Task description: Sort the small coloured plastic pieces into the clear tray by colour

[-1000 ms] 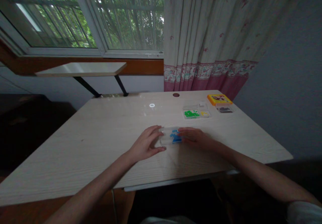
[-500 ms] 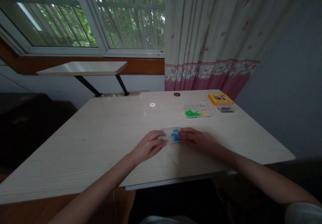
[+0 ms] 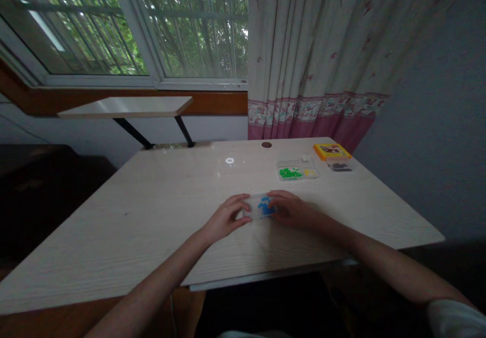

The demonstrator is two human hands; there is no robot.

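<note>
A small clear plastic box [image 3: 260,207] with blue pieces inside lies on the pale wooden table [image 3: 152,211], near its middle. My left hand [image 3: 228,218] grips the box's left end with curled fingers. My right hand [image 3: 290,209] closes on its right end, thumb and fingers round the edge. Both hands rest on the tabletop with the box between them.
Farther back on the right sit a clear box [image 3: 296,170] with green and yellow pieces, a yellow box [image 3: 331,151] and a small clear box with dark pieces [image 3: 339,165]. A cable hole [image 3: 266,144] marks the far edge. Window, shelf [image 3: 125,107] and curtain [image 3: 315,54] stand behind.
Both hands have drawn closer together on the box; the left fingers have curled from spread to a grip on its end. The box has stayed in about the same place.
</note>
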